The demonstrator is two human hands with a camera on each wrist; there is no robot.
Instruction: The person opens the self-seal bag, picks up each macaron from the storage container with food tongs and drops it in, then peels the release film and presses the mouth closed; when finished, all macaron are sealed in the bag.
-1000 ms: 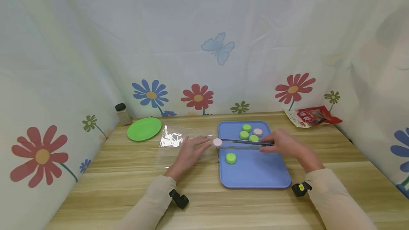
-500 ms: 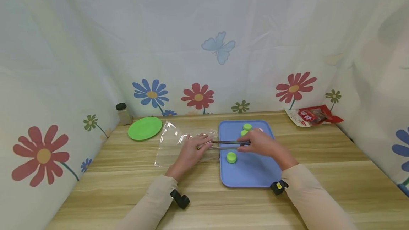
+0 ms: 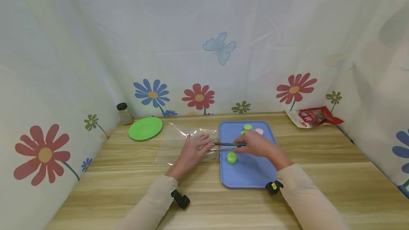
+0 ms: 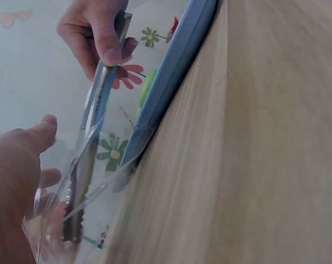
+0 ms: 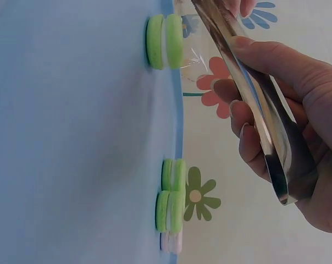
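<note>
My right hand (image 3: pixel 257 144) grips metal tongs (image 5: pixel 265 121) near their bent end. Their toothed tips reach into the mouth of a clear plastic bag (image 4: pixel 103 184), past the fingers of my left hand (image 3: pixel 191 150). That left hand lies at the bag with its thumb and fingers spread and fairly straight. Whether a macaron sits between the tips is hard to tell. A green macaron (image 3: pixel 232 158) rests alone on the blue tray (image 3: pixel 249 178). Further back on the tray are more green macarons (image 3: pixel 247 127) and a pink macaron (image 3: pixel 259 131), partly hidden by my right hand.
A green plate (image 3: pixel 145 128) lies left of the bag, with a dark-lidded jar (image 3: pixel 124 114) behind it. At the back right is a red and white snack packet (image 3: pixel 314 116). Patterned cloth (image 3: pixel 217 17) hangs behind the wooden table (image 3: pixel 207 208).
My right hand has moved left, carrying the tongs with a pink macaron into the bag, where the macaron is lost from view behind my left hand. The left hand has stayed about in place.
</note>
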